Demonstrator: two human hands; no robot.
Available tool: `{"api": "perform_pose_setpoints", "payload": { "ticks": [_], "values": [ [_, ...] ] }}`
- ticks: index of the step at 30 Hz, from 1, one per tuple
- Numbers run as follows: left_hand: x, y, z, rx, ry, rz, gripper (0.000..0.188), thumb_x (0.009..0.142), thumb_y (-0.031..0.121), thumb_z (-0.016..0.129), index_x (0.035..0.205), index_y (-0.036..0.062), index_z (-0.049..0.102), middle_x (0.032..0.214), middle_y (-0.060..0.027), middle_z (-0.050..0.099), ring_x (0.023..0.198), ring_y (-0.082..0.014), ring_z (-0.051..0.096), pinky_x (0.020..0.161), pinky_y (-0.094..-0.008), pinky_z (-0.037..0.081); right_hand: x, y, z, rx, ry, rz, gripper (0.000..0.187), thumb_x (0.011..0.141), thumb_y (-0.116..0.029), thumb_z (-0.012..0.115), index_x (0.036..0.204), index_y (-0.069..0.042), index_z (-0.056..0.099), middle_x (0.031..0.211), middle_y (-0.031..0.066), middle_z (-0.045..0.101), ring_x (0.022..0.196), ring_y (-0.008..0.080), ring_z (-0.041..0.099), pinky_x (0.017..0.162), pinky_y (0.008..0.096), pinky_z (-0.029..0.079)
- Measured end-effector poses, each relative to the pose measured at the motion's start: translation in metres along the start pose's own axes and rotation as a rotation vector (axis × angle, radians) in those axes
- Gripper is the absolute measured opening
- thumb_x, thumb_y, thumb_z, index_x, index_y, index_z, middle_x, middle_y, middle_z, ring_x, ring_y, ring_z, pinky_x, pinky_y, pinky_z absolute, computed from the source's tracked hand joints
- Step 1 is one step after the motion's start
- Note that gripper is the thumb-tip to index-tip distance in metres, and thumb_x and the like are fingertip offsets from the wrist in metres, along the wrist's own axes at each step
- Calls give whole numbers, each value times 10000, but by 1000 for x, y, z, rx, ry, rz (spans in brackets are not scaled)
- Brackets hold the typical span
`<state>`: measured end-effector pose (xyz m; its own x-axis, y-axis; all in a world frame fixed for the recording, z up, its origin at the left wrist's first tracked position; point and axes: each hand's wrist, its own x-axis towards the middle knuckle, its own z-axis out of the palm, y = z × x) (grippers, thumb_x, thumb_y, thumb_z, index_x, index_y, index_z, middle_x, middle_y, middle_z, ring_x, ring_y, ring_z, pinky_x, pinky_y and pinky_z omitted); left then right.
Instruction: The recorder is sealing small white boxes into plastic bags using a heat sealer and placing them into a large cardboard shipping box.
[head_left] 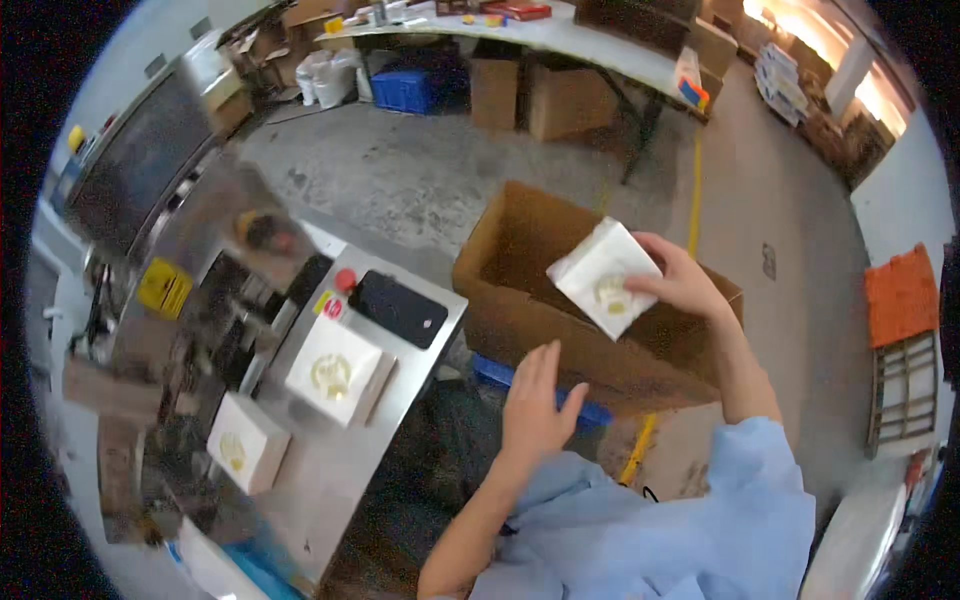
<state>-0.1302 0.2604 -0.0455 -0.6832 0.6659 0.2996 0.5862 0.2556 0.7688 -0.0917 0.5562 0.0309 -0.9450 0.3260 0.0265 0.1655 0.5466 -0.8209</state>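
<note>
Right grip point(683, 283) on squarish white packet point(598, 268) — cardboard box point(510, 318) beneath

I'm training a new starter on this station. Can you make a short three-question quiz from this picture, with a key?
1. Multiple choice: what does the right hand hold over the cardboard box?
A) a smartphone
B) a white pack with gold print
C) a blue crate

2. True or false: the left hand is gripping a second pack.

3. Count: how many white packs lie on the metal table?

Key:
1. B
2. False; the left hand is open and holds nothing.
3. Two.
</note>
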Motion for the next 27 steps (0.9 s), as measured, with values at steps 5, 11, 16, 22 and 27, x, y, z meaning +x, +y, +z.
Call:
{"api": "perform_pose_setpoints", "payload": {
  "ticks": [5, 11, 16, 22, 27],
  "values": [
    [87, -30, 45, 375, -190, 79, 648, 767, 343, 793, 1331, 127, 559, 1511, -200, 369, 1430, -517, 202, 1080, -759, 186, 131, 153, 52, -472, -187, 133, 711, 795, -387, 772, 1349, -8, 537, 1212, 221, 655, 1118, 356, 631, 965, 405, 485],
    [68, -85, 60, 328, -383, 44, 257, 812, 254, 748, 997, 107, 648, 1440, -142, 459, 1442, -442, 268, 1038, -802, 203, 208, 344, 242, -192, -714, 234, 756, 788, -499, 757, 1299, 23, 565, 1123, 233, 685, 1025, 357, 663, 903, 437, 505],
    [71, -77, 49, 122, -474, -12, 160, 885, 148, 576, 1011, 66, 631, 1405, -162, 516, 1419, -389, 358, 994, -801, 257, 157, 470, 377, -283, -617, 285, 675, 869, -373, 740, 1393, -22, 500, 1127, 200, 682, 821, 268, 695, 683, 406, 565],
    [69, -75, 46, 73, -488, -23, 193, 884, 191, 602, 1046, 86, 610, 1486, -143, 463, 1429, -358, 360, 990, -793, 271, 179, 484, 402, 23, -359, 163, 663, 863, -365, 742, 1395, -54, 499, 1123, 186, 691, 794, 283, 708, 651, 396, 584],
    [52, -72, 21, 40, -251, -114, 381, 886, 216, 662, 1230, 64, 595, 1532, -155, 382, 1441, -396, 316, 1074, -697, 293, 198, 254, 363, 69, -773, 737, 735, 826, -485, 758, 1360, -37, 523, 1212, 175, 641, 1068, 296, 630, 931, 416, 506]
  ]
}}
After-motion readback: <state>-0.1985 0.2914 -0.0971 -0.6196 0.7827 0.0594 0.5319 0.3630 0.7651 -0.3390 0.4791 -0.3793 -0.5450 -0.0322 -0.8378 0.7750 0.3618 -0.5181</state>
